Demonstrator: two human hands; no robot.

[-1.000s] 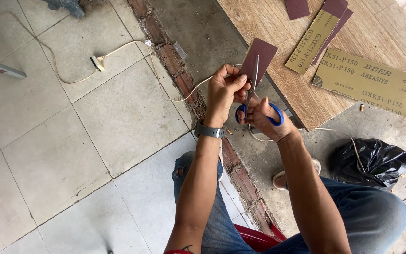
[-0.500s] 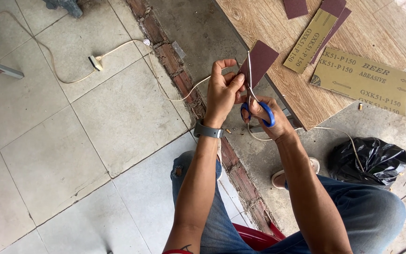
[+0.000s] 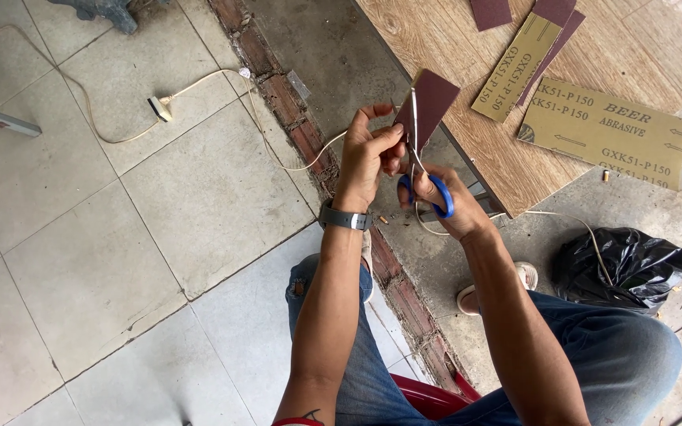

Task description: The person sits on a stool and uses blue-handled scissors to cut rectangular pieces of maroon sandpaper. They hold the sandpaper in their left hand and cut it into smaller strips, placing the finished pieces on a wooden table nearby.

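Sitting low over the floor, the person works in the middle of the frame, with pale floor tiles (image 3: 159, 197) filling the left side and a strip of red bricks (image 3: 309, 142) running diagonally from the top centre down toward the knees. A white cable with a plug (image 3: 159, 106) loops across the tiles at upper left. At upper right lies a wooden board (image 3: 467, 47), bearing several sandpaper sheets (image 3: 605, 130), some tan side up, some dark red. A crumpled black plastic bag (image 3: 621, 264) sits at the right edge on the concrete; whether anything is in it cannot be told from here. The forearms and blue jeans (image 3: 617, 355) cover much of the lower centre.

The left hand (image 3: 369, 154), with a grey wristwatch (image 3: 345, 217) at the wrist, pinches a dark red piece of sandpaper (image 3: 432, 99) by its lower left edge between thumb and fingers. This piece stands up and to the right of that hand, overlapping the board's edge. The right hand (image 3: 447, 201), just below and to the right, has its fingers closed through the blue handles of a pair of scissors (image 3: 424, 170). The blades point upward along the sandpaper; they look nearly closed, though the view is too small to be sure.
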